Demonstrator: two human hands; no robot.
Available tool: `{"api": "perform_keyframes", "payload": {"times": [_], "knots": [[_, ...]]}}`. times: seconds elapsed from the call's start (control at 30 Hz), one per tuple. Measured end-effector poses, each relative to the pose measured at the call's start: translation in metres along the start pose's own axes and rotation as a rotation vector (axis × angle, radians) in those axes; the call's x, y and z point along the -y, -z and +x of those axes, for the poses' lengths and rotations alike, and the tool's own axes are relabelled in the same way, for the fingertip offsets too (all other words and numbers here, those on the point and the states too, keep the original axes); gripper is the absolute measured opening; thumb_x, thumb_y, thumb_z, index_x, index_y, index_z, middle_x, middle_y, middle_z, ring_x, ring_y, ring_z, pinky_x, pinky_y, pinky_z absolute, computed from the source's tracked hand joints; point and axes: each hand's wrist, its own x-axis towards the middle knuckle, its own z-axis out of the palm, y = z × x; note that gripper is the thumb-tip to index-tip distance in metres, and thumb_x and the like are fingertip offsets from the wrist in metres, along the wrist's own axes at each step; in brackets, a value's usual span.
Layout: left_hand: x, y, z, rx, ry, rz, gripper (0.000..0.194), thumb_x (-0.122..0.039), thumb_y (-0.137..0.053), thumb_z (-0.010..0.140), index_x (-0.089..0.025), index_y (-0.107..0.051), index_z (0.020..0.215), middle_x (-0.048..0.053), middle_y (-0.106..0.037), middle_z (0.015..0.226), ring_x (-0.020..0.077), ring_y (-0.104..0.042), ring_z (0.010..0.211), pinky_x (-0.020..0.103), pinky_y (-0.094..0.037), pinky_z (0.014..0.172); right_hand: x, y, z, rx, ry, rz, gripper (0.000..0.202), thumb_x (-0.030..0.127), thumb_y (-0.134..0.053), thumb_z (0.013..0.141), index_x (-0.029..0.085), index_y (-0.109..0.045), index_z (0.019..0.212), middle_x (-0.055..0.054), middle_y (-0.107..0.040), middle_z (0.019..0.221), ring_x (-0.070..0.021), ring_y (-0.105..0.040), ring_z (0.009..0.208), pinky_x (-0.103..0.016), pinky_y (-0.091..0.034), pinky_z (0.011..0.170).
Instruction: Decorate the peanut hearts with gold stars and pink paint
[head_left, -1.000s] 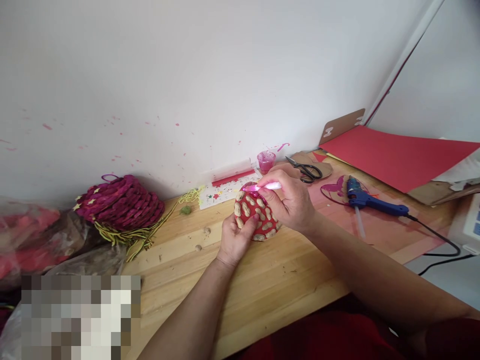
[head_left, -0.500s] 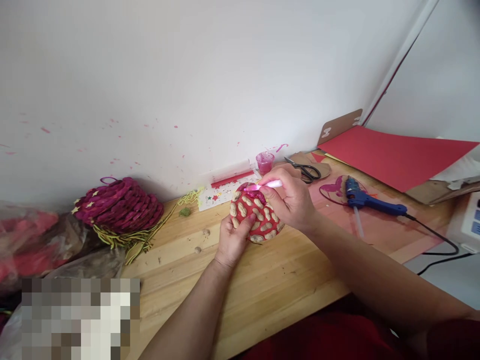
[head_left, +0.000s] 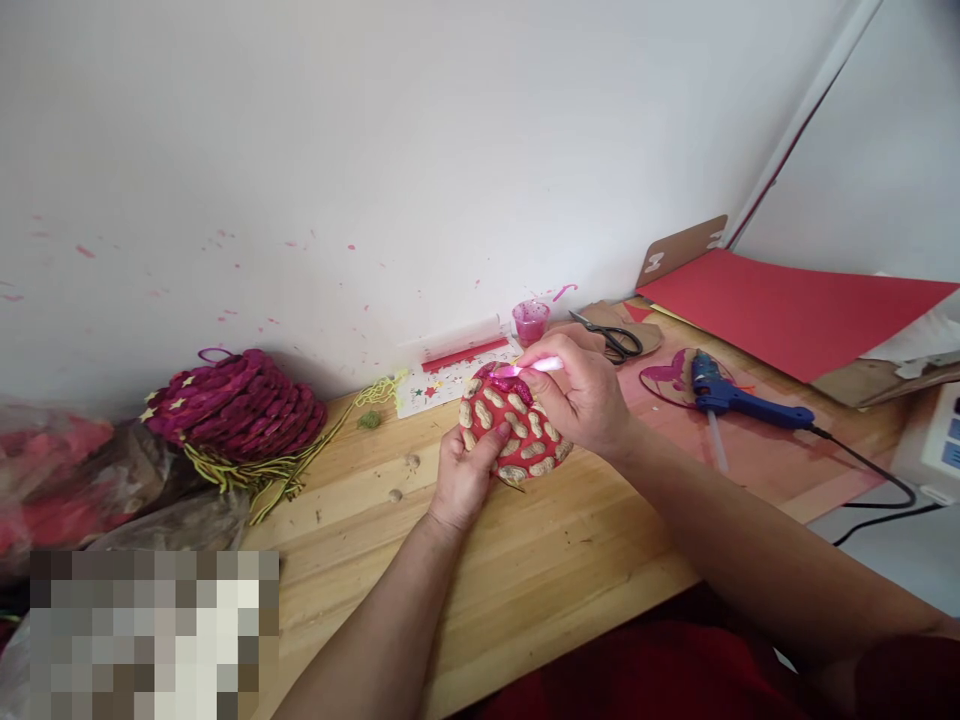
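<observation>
My left hand (head_left: 466,470) grips the lower left edge of a round red disc covered with peanuts (head_left: 534,440), its thumb lying across the front. Between the thumb and fingers of my right hand (head_left: 581,392) is a paintbrush with a white handle (head_left: 546,365). The brush's pink tip touches the top of the disc, where some peanuts are coated in glossy magenta paint. Most of the other peanuts are bare tan. Just behind the hands stands a clear cup of pink paint (head_left: 531,322). The far side of the disc is hidden.
Black scissors (head_left: 619,342) and a blue glue gun (head_left: 750,402) with a cord lie to the right, near red paper (head_left: 795,310). A stack of magenta discs with yellow yarn (head_left: 240,405) is at the left, beside plastic bags (head_left: 90,470). A star-sticker sheet (head_left: 450,378) rests by the wall.
The brush tip has shifted slightly over the top of the disc, and the disc has tilted a little. Both hands keep their hold.
</observation>
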Motion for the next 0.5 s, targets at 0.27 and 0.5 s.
{"api": "perform_keyframes", "payload": {"times": [0.27,0.5], "knots": [[0.0017,0.0018,0.0003,0.007,-0.011,0.016,0.039,-0.041,-0.092,0.07,-0.015,-0.078,0.095,0.008,-0.083,0.09,0.0254,-0.079,0.079,0.039,-0.064,0.081,0.0016,-0.0002,-0.0005,0.009,-0.023,0.038,0.004,0.024,-0.061,0.098,0.026,-0.065,0.097,-0.002,-0.077,0.091,-0.023,-0.066,0.092,-0.042,-0.044,0.087],[-0.0016,-0.0023,-0.0006,-0.008,0.031,0.009,0.043,-0.045,-0.093,0.066,-0.015,-0.077,0.092,0.009,-0.082,0.087,0.0277,-0.079,0.079,0.043,-0.064,0.082,0.0,-0.0001,-0.0004,-0.018,-0.02,0.012,0.004,0.025,-0.061,0.099,0.026,-0.064,0.097,-0.002,-0.077,0.09,-0.0229,-0.067,0.09,-0.043,-0.043,0.086]]}}
